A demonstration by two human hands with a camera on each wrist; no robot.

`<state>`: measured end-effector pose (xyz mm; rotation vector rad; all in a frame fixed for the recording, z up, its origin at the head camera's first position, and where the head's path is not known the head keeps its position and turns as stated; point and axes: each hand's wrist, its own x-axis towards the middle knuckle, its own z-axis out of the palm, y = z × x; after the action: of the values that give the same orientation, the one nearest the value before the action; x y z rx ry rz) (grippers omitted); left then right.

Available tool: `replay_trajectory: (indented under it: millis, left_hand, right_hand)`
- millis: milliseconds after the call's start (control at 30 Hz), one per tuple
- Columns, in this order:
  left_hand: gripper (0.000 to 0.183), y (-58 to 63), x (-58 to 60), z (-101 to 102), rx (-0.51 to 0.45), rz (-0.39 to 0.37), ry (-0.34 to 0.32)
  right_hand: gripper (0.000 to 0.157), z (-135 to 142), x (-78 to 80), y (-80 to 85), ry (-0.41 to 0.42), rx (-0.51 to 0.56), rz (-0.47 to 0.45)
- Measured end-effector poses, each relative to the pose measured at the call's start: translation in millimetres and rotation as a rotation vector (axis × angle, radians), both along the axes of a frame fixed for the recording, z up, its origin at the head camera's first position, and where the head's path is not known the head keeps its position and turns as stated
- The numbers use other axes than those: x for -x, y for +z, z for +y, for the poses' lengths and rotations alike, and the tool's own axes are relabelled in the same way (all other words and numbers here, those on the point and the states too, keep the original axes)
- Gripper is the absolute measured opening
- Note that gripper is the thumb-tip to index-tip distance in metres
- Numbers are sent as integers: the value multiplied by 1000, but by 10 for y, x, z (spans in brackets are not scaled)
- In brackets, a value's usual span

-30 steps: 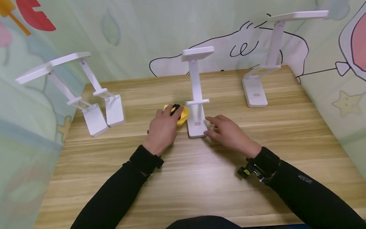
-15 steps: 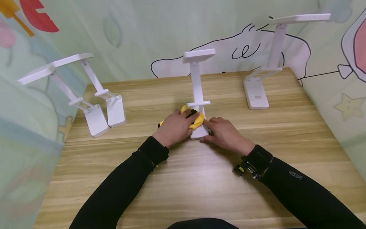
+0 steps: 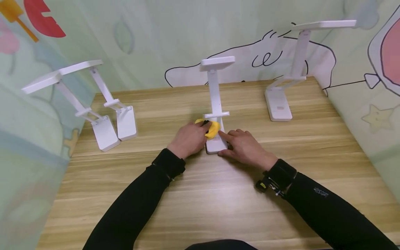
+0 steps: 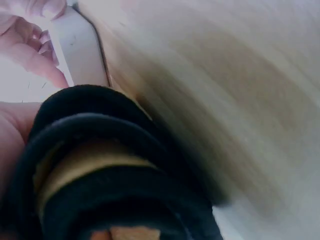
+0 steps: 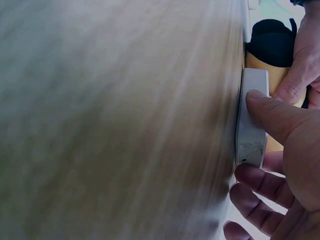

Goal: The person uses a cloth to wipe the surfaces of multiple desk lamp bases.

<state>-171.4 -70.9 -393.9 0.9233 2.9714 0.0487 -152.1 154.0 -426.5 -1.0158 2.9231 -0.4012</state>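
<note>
A white folding desk lamp (image 3: 214,92) stands upright at the middle of the table. My left hand (image 3: 189,139) holds a yellow cloth with black trim (image 3: 213,130) against the top of the lamp's base, just below its hinge. In the left wrist view the cloth's black-edged folds (image 4: 95,117) fill the lower left and hide part of the base. My right hand (image 3: 245,146) grips the base at its front right corner. Its thumb rests on the front edge of the base (image 5: 252,132) in the right wrist view, with the index finger reaching over the top.
Two similar white lamps (image 3: 106,133) (image 3: 126,123) stand side by side at the left. Another lamp (image 3: 278,106) is at the back right. Patterned walls (image 3: 140,41) border the wooden table (image 3: 200,208) behind and at both sides.
My left hand has brought the cloth rightward from beside the lamp onto its base, then shifted it slightly left. My right index finger has moved up onto the base.
</note>
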Motion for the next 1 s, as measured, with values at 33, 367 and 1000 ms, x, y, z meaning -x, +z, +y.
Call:
replay_trajectory:
  millis: [33, 367, 1000]
  left_hand:
    - [50, -7, -3, -17, -11, -4, 17]
    - [44, 51, -46, -261, -32, -30, 178]
    - [48, 42, 20, 50, -31, -15, 62]
  right_hand:
    - [76, -5, 1, -11, -2, 3, 1]
    - [82, 24, 100, 26, 1, 26, -124]
    - [84, 128, 216, 96, 95, -12, -129]
